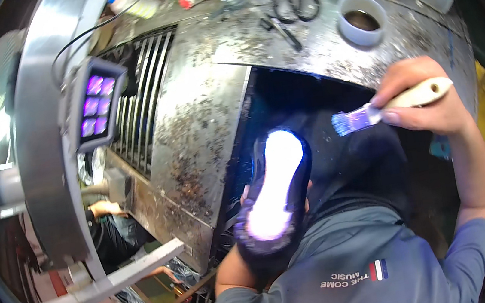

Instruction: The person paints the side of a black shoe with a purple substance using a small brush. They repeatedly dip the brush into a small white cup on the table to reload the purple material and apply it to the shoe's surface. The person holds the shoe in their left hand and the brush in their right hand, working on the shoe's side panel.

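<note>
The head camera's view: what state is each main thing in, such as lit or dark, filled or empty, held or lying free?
Dark shoe with a pale sole: sole up, brightly lit, gripped by the bare left hand.
Cream-handled brush: held in the bare right hand, not touching the shoe.
Grey-framed lamp with six purple panels: lit.
Round white cup: partly filled with dark liquid.
Grey metal bench: dirty, dark-flecked.

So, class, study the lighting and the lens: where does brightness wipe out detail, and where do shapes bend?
Head view: the upturned shoe sole is overexposed, its surface washed out to white; head view: glare whitens patches of the metal bench; head view: the grey metal beam at left bows, likely from the fisheye lens.
</note>
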### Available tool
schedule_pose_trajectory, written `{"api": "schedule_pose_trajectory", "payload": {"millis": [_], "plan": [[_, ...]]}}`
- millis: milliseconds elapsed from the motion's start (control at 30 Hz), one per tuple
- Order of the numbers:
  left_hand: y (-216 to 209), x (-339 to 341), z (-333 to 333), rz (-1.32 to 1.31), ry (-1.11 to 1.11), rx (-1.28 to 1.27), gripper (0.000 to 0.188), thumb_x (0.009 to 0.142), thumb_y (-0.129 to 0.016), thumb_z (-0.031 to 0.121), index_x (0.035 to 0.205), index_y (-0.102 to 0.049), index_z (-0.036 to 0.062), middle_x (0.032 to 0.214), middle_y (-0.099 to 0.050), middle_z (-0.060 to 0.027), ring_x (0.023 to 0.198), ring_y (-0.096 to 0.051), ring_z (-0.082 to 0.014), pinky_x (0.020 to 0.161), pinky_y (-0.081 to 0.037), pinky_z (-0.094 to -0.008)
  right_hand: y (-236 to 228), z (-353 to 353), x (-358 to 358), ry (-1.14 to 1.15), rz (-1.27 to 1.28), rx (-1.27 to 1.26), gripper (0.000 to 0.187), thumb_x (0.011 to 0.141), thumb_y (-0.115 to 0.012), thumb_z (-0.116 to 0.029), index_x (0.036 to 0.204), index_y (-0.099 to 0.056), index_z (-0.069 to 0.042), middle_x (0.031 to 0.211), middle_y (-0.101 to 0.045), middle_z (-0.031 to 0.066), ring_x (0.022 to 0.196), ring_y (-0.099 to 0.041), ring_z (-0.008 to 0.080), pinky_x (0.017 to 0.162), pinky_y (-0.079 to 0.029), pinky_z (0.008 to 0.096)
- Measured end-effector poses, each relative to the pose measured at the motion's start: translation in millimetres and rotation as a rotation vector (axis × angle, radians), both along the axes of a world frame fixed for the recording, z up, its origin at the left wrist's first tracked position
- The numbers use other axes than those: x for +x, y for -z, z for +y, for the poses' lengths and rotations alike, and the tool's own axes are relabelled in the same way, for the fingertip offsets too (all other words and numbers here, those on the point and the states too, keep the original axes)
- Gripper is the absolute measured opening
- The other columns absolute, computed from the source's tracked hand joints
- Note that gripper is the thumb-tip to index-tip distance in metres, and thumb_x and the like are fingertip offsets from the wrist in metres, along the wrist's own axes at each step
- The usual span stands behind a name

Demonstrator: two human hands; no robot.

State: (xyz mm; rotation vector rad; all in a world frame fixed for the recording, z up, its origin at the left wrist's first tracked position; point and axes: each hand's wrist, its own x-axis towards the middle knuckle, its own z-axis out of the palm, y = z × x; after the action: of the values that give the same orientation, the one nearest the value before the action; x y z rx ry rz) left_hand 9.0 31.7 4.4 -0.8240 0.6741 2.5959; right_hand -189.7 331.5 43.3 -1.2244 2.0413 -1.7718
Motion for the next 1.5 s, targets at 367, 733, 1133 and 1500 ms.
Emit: {"api": "schedule_pose_trajectory", "payload": {"millis": [367,733,1133,1500], "plan": [[-91.1,-67.1,-150.7,-0.012,0.828,-1.605,0.083,0.063,-0.09,0.054,0.117,-0.069,-0.0053,0.107,-0.074,-0.0173,0.097,-0.072,-0.0257,0.09,-0.056,-0.0353,6.4,23.0,12.0,0.187,-0.039,0.09,0.027,0.075,-0.079,-0.026,0.087,-0.074,-0.002,0.08,-0.071,0.0104,0.073,-0.065,0.0206,0.07,-0.048,0.0322],[-96.8,-156.4,-301.1,0.331,0.452,-2.123,0.081,0.062,-0.095,0.049,0.118,-0.066,-0.0027,0.108,-0.07,-0.0161,0.098,-0.067,-0.0249,0.089,-0.053,-0.0363,0.9,28.4,8.0,0.3,-0.066,0.122,0.025,0.074,-0.079,-0.023,0.086,-0.074,-0.001,0.082,-0.073,0.0113,0.073,-0.066,0.0198,0.068,-0.05,0.0308],[-33.0,-306.2,-409.5,-0.24,0.341,-2.593,0.076,0.069,-0.085,0.051,0.123,-0.069,0.0,0.116,-0.072,-0.0227,0.108,-0.071,-0.0336,0.096,-0.052,-0.0425,-0.6,33.3,7.1,0.538,-0.093,0.201,0.024,0.073,-0.08,-0.021,0.085,-0.074,-0.001,0.081,-0.074,0.0113,0.072,-0.067,0.0196,0.068,-0.051,0.0306],[34.1,-319.4,-399.7,0.091,0.006,-2.624,0.065,0.088,-0.075,0.036,0.14,-0.056,0.001,0.139,-0.059,-0.0228,0.129,-0.056,-0.0394,0.106,-0.045,-0.0452,1.9,25.6,12.0,0.511,-0.144,0.172,0.022,0.077,-0.081,-0.012,0.095,-0.076,-0.001,0.092,-0.075,0.012,0.084,-0.07,0.0211,0.076,-0.054,0.0329]]}}
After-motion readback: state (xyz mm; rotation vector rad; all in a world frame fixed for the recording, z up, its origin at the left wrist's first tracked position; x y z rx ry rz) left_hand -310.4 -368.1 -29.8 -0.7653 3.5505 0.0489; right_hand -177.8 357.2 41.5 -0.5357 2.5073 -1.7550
